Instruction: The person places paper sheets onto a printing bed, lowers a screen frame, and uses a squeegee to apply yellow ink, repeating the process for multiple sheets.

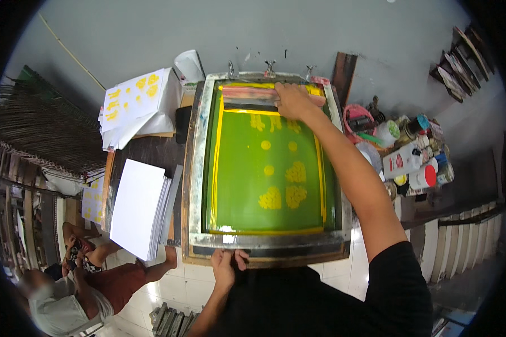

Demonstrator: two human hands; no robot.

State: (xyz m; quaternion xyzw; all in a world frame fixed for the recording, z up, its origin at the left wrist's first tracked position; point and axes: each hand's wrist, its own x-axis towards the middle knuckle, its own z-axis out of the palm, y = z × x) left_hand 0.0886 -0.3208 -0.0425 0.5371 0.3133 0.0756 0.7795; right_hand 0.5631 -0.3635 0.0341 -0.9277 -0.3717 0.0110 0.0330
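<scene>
A silk-screen printing frame (195, 185) with a green mesh (236, 168) lies flat before me. Yellow shapes and dots show on the mesh, and yellow ink runs in streaks along its sides. At the far end, my right hand (297, 102) is closed over the top of a wide squeegee (244, 95), which lies across the mesh. My right forearm reaches over the frame's right side. Below the near edge, my left hand (226, 268) has its fingers curled at the frame's front rim; their undersides are hidden.
Left of the frame stands a stack of white paper (138, 208); behind it lie sheets with yellow prints (135, 95). To the right are bottles and cans (421, 168) and a pink basket (354, 118). Another person (90, 281) sits at the lower left. Clamps (270, 68) line the back.
</scene>
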